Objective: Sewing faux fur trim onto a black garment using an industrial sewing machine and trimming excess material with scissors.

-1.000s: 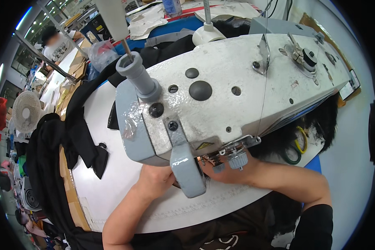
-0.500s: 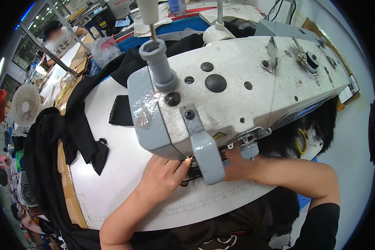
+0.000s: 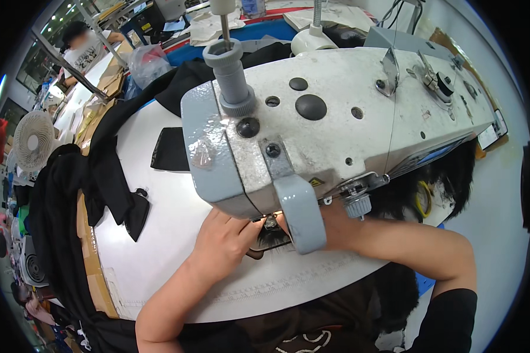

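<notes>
Biggest first: white bench (image 3: 147, 276) spreads beneath your forearms, ruler-like markings near its front edge. Your industrial sewing machine (image 3: 335, 138) stands over it, its pale head hiding much of the work. Long black cloth (image 3: 62, 203) drapes over the bench's left side. Black fur (image 3: 453, 176) lies beyond the machine at right.

Your left hand (image 3: 221, 244) has its fingers bent beside the needle area, against the work; pinching or merely pressing, cannot tell. Your right hand (image 3: 338, 228) is mostly behind the grey curved guard (image 3: 300, 215); one fingertip shows near the needle area, its grip likewise unclear.

A yellow loop handle (image 3: 424, 200), probably scissors, lies by the fur.

Smallest in view: the dark furry piece (image 3: 272, 239), on the bench below the needle area, between your hands. Judgement: light, soft, floppy, not fragile; pile probably slippery, apt to shift or tuck under. Best held flat by its edges, one hand either side, fingertips clear of the needle, fibres smoothed away from the edge.
</notes>
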Demonstrator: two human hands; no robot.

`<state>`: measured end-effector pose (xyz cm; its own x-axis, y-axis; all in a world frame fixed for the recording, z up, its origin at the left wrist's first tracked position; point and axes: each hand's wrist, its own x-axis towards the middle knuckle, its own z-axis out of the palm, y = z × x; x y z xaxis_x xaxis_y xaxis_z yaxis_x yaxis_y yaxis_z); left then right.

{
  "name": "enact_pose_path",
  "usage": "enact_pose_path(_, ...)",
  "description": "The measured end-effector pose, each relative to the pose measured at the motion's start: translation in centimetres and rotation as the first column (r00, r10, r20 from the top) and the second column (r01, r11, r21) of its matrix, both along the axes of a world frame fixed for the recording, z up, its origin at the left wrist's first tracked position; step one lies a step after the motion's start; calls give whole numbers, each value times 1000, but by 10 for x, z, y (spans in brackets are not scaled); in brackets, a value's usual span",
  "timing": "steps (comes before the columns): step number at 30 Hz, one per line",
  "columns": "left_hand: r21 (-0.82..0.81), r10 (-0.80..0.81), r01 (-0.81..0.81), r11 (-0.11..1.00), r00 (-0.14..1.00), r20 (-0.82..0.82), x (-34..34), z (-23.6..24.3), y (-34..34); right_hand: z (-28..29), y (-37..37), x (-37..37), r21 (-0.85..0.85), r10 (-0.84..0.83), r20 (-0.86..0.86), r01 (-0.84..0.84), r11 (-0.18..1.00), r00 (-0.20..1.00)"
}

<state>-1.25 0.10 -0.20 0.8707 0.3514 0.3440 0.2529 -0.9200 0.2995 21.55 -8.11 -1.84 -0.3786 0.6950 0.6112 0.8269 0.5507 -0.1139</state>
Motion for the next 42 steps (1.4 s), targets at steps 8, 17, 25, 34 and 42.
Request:
enact_pose_path(8, 86, 11, -4, 996, 997, -74, 0, 4, -5, 11, -11, 7, -208, 55, 227, -6, 978, 972)
enact_pose_path(17, 55, 8, -7, 998, 1000, -14, 1, 1, -3, -2, -18, -3, -144, 5, 286, 38, 989, 958)
enact_pose_path(25, 131, 26, -23, 991, 999, -26, 1, -6, -3, 0, -20, -5, 56, -108, 410, 94, 994, 905)
enact_pose_path(34, 223, 52, -46, 974, 998, -22, 3, -6, -3, -6, -19, -7, -100, -134, 273, 167, 981, 953)
enact_pose_path(42, 222, 64, -62, 973, 998, -3, 5, -9, -1, -8, -15, -1, -148, -73, 165, 98, 984, 984)
